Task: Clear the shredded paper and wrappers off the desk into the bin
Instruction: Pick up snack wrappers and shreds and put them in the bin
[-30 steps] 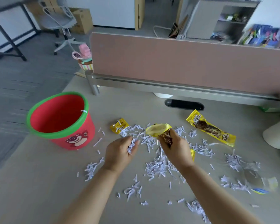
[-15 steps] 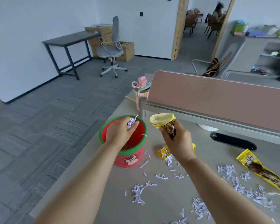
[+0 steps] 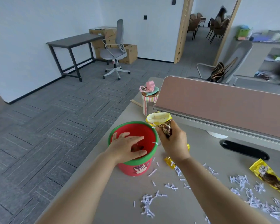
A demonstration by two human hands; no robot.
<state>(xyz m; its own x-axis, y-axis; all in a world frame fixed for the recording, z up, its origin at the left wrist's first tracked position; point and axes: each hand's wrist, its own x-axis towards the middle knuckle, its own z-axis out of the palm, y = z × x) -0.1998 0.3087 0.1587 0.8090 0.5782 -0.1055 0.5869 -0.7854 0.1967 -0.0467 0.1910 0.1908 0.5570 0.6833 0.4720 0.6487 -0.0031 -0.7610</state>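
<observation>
Bin (image 3: 132, 169): red with a green rim, at the left edge of the desk (image 3: 120, 199); inside mostly hidden by the left hand.
Left hand (image 3: 128, 147): fingers spread loose over the bin mouth, holding nothing; half a second ago it pinched shreds there.
Right hand (image 3: 173, 143): grips an opened wrapper (image 3: 159, 118) just beside the bin rim, as before.
Small wrapper (image 3: 169, 161): partly hidden behind the right wrist.
Long wrapper (image 3: 271, 177): cut off at the right of the view.
Shreds (image 3: 147, 202): scattered across the desk.

Three wrappers (image 3: 162, 122) (image 3: 169, 162) (image 3: 271, 177), one bin (image 3: 127, 169)
</observation>
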